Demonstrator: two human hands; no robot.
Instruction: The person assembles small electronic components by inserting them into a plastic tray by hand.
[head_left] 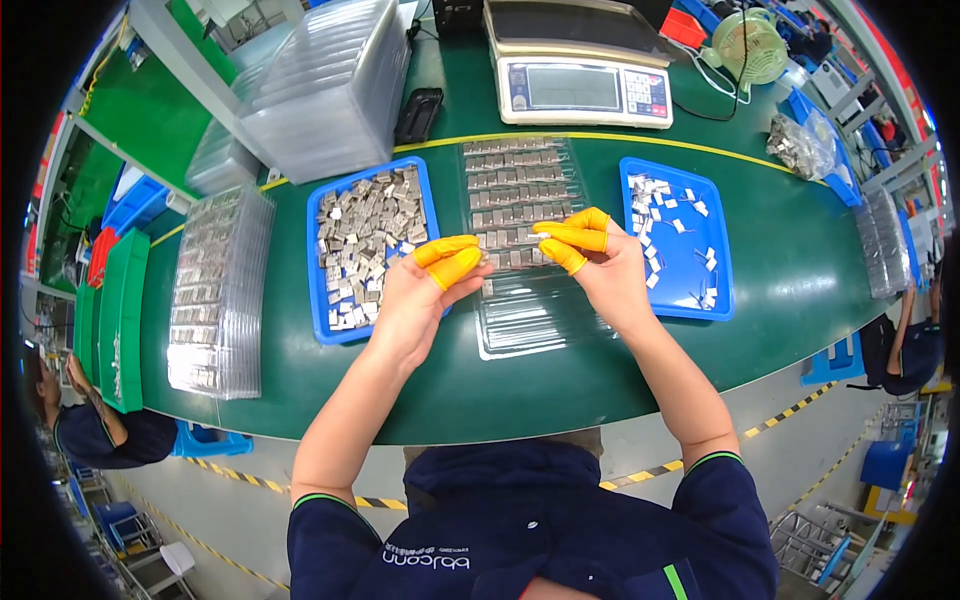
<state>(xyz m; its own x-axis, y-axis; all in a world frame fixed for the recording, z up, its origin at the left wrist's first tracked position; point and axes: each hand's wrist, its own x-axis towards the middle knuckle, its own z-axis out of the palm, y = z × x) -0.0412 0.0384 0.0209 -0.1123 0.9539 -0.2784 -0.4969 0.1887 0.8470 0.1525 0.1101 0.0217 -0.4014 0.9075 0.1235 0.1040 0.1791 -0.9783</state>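
My left hand (425, 295), with yellow finger cots on thumb and finger, pinches a small metal part mostly hidden by its fingertips. Opposite it, my right hand (610, 268), also in yellow finger cots, is closed on a small white piece (541, 236). Both hands are over a clear plastic tray (525, 325) whose far rows hold small metal parts (515, 193); its near rows show bare plastic. Left of it is a blue tray (318, 290) heaped with loose metal parts (370, 225). A second blue tray (690, 270), to the right, holds scattered white pieces with thin wires.
Stacked clear trays stand at the left, one stack (220, 290) filled and one tall stack (320, 95) behind. A digital scale (585, 88) sits at the back beside a black device (418, 115). Green bins (122, 320) line the far left. People work on both sides.
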